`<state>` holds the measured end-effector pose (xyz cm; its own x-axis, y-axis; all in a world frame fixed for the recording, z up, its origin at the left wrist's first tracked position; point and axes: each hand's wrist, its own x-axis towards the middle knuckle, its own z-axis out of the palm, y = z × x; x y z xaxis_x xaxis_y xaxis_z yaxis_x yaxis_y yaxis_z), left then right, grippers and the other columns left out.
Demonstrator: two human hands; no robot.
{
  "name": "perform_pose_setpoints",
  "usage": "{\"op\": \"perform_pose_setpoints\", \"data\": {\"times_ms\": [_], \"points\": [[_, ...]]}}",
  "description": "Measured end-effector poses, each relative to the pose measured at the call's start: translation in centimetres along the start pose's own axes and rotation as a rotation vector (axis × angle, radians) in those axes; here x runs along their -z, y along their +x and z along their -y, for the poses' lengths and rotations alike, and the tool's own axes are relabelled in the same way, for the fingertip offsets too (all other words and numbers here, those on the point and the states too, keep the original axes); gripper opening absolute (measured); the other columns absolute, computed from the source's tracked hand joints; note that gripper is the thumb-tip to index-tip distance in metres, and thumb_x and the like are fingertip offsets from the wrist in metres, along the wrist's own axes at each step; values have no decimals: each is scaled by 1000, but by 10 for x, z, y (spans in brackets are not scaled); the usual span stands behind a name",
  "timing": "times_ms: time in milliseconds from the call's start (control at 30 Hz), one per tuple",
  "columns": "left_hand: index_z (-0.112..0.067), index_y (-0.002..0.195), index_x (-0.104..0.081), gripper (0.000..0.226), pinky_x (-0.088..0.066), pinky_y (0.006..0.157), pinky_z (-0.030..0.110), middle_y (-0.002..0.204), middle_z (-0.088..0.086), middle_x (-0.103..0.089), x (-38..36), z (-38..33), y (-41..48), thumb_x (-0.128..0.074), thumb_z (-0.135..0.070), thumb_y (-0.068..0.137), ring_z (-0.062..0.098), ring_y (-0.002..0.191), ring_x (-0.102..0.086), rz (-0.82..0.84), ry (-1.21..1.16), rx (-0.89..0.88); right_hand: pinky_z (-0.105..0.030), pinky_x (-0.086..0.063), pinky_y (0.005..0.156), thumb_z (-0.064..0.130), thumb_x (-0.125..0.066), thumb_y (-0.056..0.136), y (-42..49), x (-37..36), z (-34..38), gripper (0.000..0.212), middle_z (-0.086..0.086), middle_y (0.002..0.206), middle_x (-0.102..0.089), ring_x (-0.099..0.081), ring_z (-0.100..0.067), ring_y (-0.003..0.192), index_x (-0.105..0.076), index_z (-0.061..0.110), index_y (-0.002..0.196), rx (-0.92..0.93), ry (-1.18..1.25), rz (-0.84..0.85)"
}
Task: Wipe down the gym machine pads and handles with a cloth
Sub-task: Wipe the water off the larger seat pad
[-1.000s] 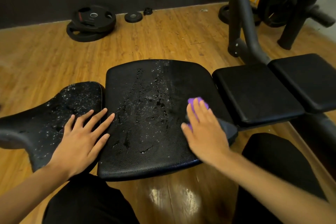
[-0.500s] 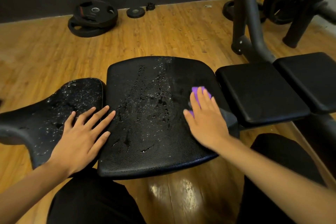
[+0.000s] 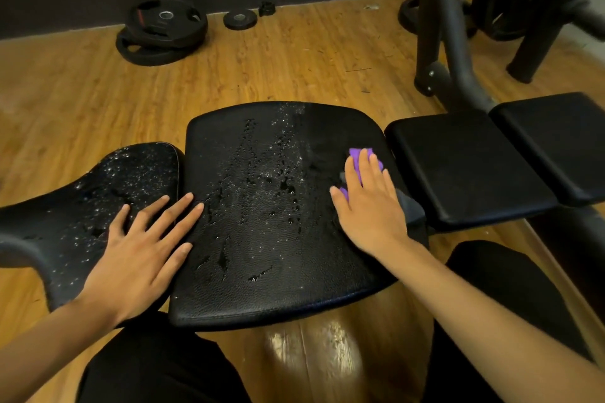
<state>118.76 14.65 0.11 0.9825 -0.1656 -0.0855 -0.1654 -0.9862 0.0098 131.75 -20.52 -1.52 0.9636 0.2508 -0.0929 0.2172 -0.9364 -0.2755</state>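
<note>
Stacked weight plates (image 3: 165, 28) and a small plate (image 3: 240, 19) on the wooden floor (image 3: 294, 52)

Count them: four black pads (image 3: 275, 206) in a row, one purple cloth (image 3: 354, 153), two hands, left hand (image 3: 140, 249) and right hand (image 3: 370, 209), two stacked weight plates (image 3: 163, 26), one small plate (image 3: 240, 19).

No legible text, brand or number found; red marking on the weight plate (image 3: 176, 28) is too small to read
</note>
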Motion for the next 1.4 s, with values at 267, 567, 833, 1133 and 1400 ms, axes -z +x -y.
{"op": "perform_pose_setpoints", "data": {"times_ms": [267,567,833,1133,1400], "points": [[-36,166,-17,59,-13,122,67,173,-12,-16,0,2,-1,-16,-52,109,22,157,-22,16,2,8,-32,13,125,65,6,93,-43,8,-19,81,2,167,22,24,-14,154,10,23,162,164,-80,69],[-37,166,-14,59,-13,122,69,173,-13,-13,-1,1,0,-15,-52,109,20,158,-19,12,5,8,-38,11,127,52,-17,108,32,2,-15,72,-12,170,15,19,-22,157,1,10,164,-23,-3,18],[-35,166,-16,62,-14,122,69,173,-12,-15,1,2,2,-18,-55,108,20,157,-23,35,-4,2,-27,17,122,62,3,94,-39,5,-2,82,-1,168,16,19,-15,156,7,16,162,151,-40,11],[-37,166,-14,63,-15,121,70,173,-13,-14,5,0,2,-17,-60,107,20,157,-24,39,-22,13,-40,8,127,47,-19,110,104,2,14,73,-20,170,7,12,-30,158,-1,-1,162,5,-27,-2],[-35,166,-14,65,-21,118,72,173,-10,-16,1,2,3,-18,-60,107,22,157,-26,27,-13,5,-40,-9,129,52,-16,103,-58,-14,15,78,-17,169,-18,-8,-26,159,-25,0,160,192,-62,-7]]}}
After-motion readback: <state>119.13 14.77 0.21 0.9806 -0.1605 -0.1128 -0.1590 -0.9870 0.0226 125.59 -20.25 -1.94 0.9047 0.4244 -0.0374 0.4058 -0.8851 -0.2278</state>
